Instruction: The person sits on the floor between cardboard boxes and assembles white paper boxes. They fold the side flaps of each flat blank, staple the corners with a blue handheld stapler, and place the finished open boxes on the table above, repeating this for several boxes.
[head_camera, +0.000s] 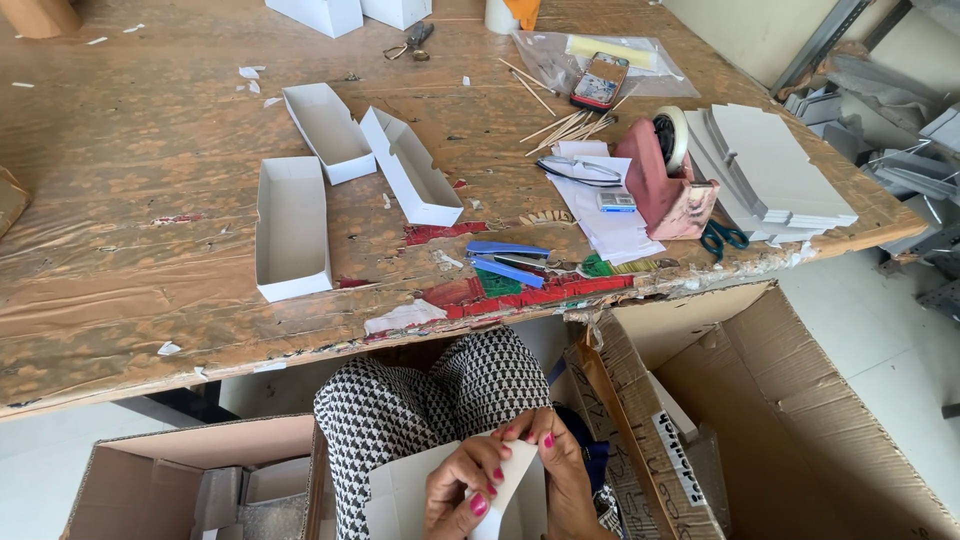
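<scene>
Low at the frame's bottom edge, over my lap, both hands grip a white cardboard piece (410, 495) that is partly folded. My left hand (462, 487) pinches its upper flap with thumb and fingers. My right hand (560, 472) presses the same flap from the other side, fingertips touching the left ones. On the worn wooden table (130, 250) above lie three open white cardboard boxes (292, 228), (328, 128), (412, 167), all apart from my hands.
A pink tape dispenser (665, 170), a stack of flat white cards (770, 165), scissors (722, 238), blue cutters (505, 260), wooden sticks (565, 125) and a phone (600, 80) sit on the table's right. Open brown cartons stand at my left (160, 480) and right (790, 420).
</scene>
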